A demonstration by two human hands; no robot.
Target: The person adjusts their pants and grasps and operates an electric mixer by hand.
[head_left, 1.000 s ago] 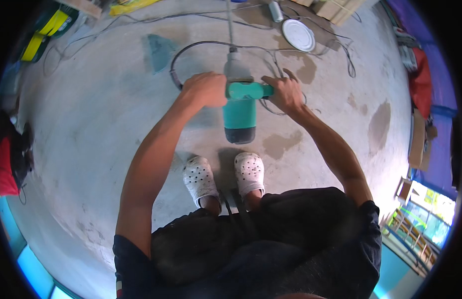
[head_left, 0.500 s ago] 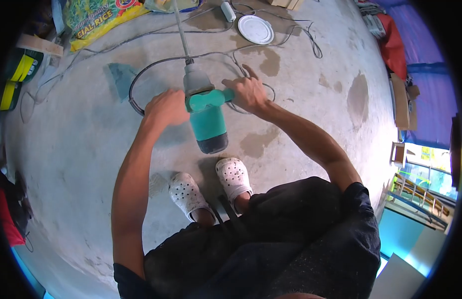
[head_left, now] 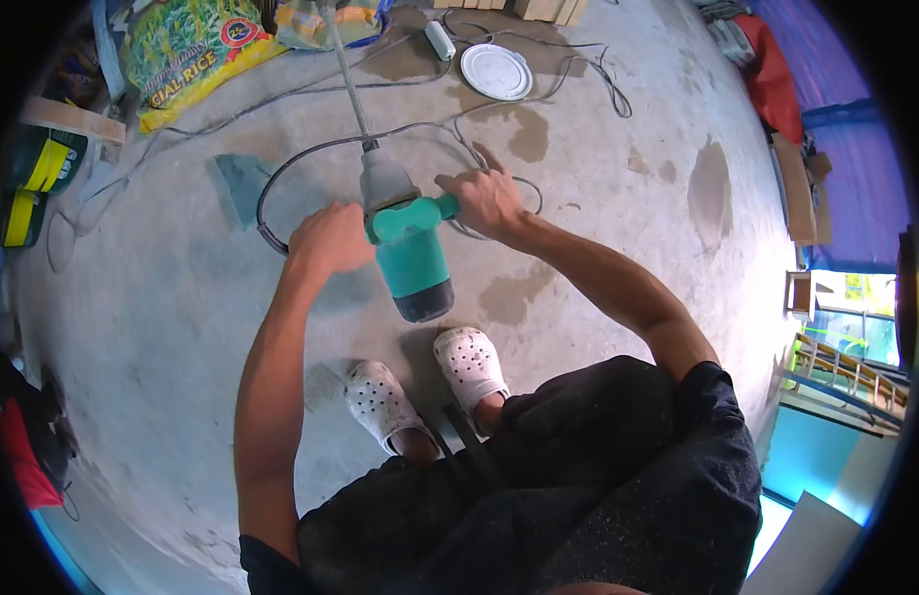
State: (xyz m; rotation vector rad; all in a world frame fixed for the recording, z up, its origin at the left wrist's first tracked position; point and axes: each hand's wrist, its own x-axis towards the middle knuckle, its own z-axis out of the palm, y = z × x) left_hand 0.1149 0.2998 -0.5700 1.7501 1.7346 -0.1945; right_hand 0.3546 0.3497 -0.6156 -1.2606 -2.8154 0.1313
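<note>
A teal power mixer (head_left: pixel 412 256) with a grey gear housing and a black end cap is held in front of me over the concrete floor. Its long metal shaft (head_left: pixel 346 74) runs away from me past the top edge, so the far end is out of view. My left hand (head_left: pixel 330 238) is wrapped around the left handle, hiding it. On the short teal right handle, my right hand (head_left: pixel 487 201) is closed, one finger pointing outward. A dark power cord (head_left: pixel 268 188) loops around behind the tool and my hands.
White clogs (head_left: pixel 469 362) are on my feet, just below the mixer. Ahead lie a yellow-green rice bag (head_left: pixel 196 55), a white round lid (head_left: pixel 496 72), a white power strip (head_left: pixel 439 41) and trailing cords. Green-yellow boxes (head_left: pixel 45 164) stand left; cardboard (head_left: pixel 795 188) and a ladder (head_left: pixel 851 382) stand right.
The view has tilted slightly, so floor objects sit a little lower in it. Both hands keep their hold on the mixer, whose position relative to me is nearly the same.
</note>
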